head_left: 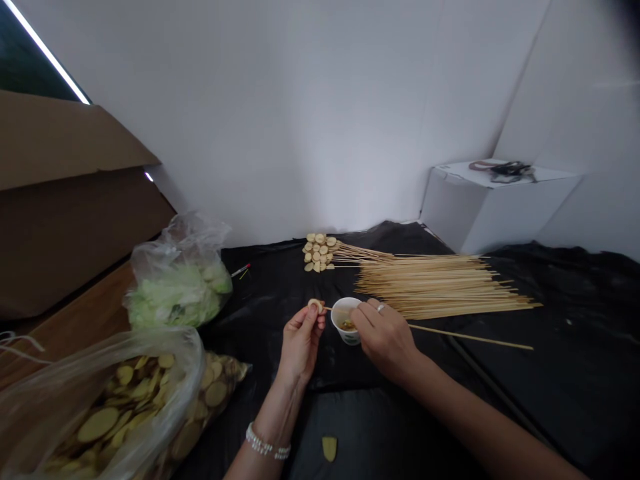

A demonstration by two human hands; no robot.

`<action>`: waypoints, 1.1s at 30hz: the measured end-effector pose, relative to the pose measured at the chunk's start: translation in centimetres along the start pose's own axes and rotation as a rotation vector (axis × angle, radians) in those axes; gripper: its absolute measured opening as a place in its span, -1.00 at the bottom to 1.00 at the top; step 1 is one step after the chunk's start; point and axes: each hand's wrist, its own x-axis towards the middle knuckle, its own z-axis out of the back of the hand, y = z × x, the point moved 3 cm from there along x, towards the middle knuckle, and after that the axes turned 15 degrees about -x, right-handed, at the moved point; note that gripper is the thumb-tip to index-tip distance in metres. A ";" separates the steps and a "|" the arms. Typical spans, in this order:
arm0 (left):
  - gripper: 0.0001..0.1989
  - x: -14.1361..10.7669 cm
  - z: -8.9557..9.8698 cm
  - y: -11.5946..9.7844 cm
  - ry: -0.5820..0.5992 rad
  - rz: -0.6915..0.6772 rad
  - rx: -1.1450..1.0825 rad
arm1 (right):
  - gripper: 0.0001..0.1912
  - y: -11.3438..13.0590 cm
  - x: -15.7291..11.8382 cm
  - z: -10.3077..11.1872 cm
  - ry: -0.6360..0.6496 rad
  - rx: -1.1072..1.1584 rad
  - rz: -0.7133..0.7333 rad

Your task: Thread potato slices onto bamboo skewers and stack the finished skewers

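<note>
Between the thumb and fingers of my left hand [304, 331] is a pale round slice [315, 305], with the tip of a wooden skewer [470, 337] at it. My right hand [384, 333] is closed around that skewer, whose long end sticks out to the right. The skewer passes over a white paper cup [350, 337] with some yellowish contents. Behind the cup, slices on skewers [319, 252] lie in a cluster. A large row of bare skewers [440, 287] lies to their right.
An open plastic bag of slices [115, 413] stands at the lower left, with a bag of green vegetables [177, 293] behind it. A loose slice [329, 448] lies near the front. A white box [500, 200] stands back right.
</note>
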 end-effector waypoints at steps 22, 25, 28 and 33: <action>-0.79 0.4 0.2 -0.6 -0.044 -0.009 -0.076 | -0.77 -0.3 -0.5 -0.8 0.105 0.028 -0.012; -0.79 0.4 0.2 -0.6 -0.040 0.000 -0.077 | -0.75 -0.1 -0.6 -1.0 0.083 0.002 -0.009; -0.78 0.3 0.2 -0.5 -0.043 0.016 -0.076 | -0.76 0.0 -0.8 -1.3 0.102 -0.007 -0.014; -0.77 0.3 0.2 -0.2 -0.037 0.035 -0.091 | -0.75 -0.1 -0.7 -1.1 0.117 0.044 -0.031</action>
